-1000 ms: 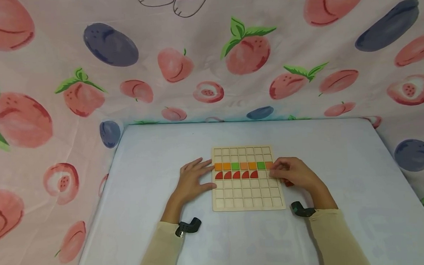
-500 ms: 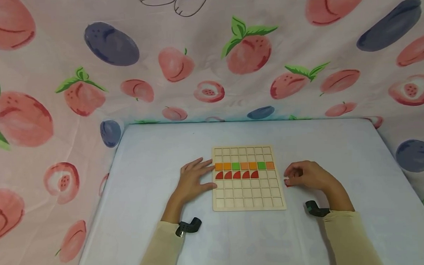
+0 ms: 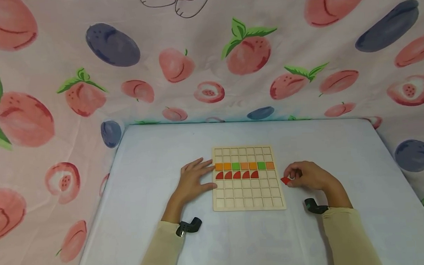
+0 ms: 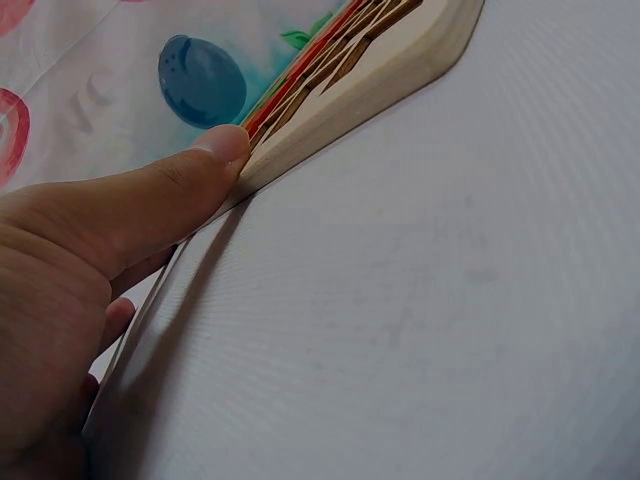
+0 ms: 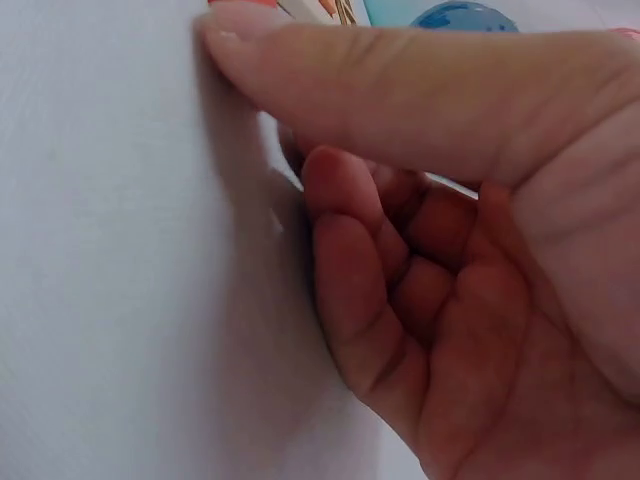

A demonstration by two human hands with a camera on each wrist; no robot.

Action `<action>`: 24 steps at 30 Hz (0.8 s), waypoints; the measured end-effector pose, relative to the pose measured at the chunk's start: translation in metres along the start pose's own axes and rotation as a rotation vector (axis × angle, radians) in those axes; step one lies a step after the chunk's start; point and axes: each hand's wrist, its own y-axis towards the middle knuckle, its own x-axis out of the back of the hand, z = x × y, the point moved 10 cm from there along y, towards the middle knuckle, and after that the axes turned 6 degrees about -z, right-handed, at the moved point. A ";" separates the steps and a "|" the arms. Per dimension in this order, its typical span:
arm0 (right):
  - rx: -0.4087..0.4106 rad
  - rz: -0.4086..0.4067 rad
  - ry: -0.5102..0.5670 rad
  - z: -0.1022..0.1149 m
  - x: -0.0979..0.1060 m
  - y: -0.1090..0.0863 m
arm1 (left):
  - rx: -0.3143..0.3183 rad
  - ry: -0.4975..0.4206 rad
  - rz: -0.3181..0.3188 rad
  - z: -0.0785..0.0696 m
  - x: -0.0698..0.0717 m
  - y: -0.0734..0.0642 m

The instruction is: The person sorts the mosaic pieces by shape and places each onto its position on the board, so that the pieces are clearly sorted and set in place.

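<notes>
A pale wooden grid board [image 3: 247, 203] lies on the white table. One row holds several orange and green square tiles [image 3: 235, 166]; just below it, several red quarter-circle tiles [image 3: 237, 175] fill cells from the left, and two cells at that row's right end are bare. My left hand [image 3: 190, 182] rests at the board's left edge with fingers spread, its thumb [image 4: 195, 175] touching the wooden side. Beside the board's right edge, my right hand [image 3: 309, 176] pinches a small red tile [image 3: 285, 180] between thumb and finger, other fingers curled in.
A fruit-print cloth [image 3: 209, 50] hangs behind and on both sides of the table [image 3: 156, 146]. Dark wrist cameras sit on the left wrist [image 3: 190, 226] and the right wrist [image 3: 315, 207].
My right hand has moved right, off the board's right edge, uncovering the row's last orange tile. It now pinches the red tile beside the board. The left hand stays put.
</notes>
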 end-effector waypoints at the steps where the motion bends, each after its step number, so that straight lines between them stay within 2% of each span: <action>1: -0.007 -0.001 0.002 -0.001 0.000 0.000 | -0.001 0.005 0.000 -0.001 0.000 0.000; 8: -0.026 -0.011 0.005 -0.004 0.001 -0.002 | 0.001 0.003 -0.008 -0.003 0.001 0.000; 14: -0.025 -0.041 -0.006 -0.004 0.001 0.000 | 0.015 -0.002 0.017 0.000 -0.002 0.000; 24: -0.097 -0.160 0.010 -0.015 0.009 0.002 | 0.014 0.003 0.020 0.000 -0.001 0.001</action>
